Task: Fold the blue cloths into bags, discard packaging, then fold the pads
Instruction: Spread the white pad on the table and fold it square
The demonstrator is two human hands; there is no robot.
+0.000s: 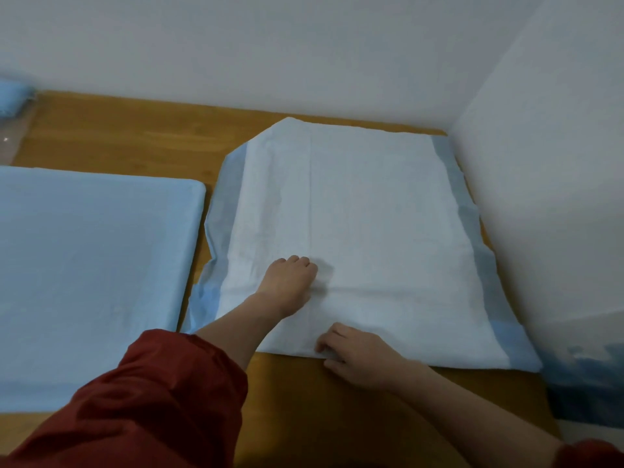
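A white pad (364, 211) with blue borders lies spread on the wooden table (128, 136), its far left corner folded in. My left hand (290, 282) rests on the pad's near middle with curled fingers, pressing down on a crease. At the pad's near edge my right hand (354, 356) pinches the pad's rim between fingers and thumb. A stack of blue pads (87, 265) lies flat to the left, apart from both hands.
A white wall runs along the table's far edge and a white panel (547, 184) stands close on the right. Clear plastic packaging (17, 130) and a small blue bundle (13, 96) sit at the far left. A dark blue object (584, 383) lies at the near right.
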